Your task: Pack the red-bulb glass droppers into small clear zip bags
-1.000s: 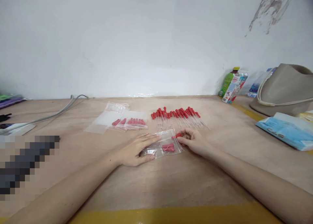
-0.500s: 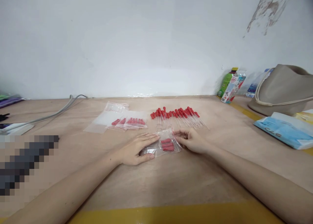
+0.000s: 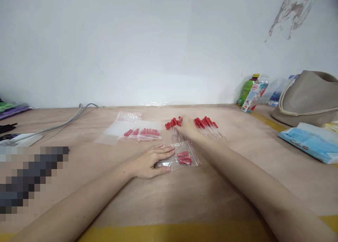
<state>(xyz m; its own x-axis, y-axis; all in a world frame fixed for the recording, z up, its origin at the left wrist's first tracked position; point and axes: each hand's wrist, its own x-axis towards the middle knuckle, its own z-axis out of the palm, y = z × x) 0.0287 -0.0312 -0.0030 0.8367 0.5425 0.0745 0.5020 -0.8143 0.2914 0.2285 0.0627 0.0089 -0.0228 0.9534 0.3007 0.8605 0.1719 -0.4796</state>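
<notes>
Head view: the left hand (image 3: 153, 161) lies spread flat on a clear plastic zip bag (image 3: 194, 158) containing red rubber bulbs (image 3: 184, 158), their stems indistinct. The right hand (image 3: 186, 126) hides part of the red-bulbed clear droppers (image 3: 207, 123); whether it grips any cannot be told. Tan wooden tabletop (image 3: 126, 203), scuffed white wall (image 3: 132, 48); taupe hat (image 3: 308, 97) cut off rightward.

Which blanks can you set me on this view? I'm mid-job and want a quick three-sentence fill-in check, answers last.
1. The ____ hand rests on the clear bag.
2. The right hand is at the loose droppers, whose bulbs are ____.
3. The green bottle has a ____ cap.
Missing words: left; red; yellow.
</notes>
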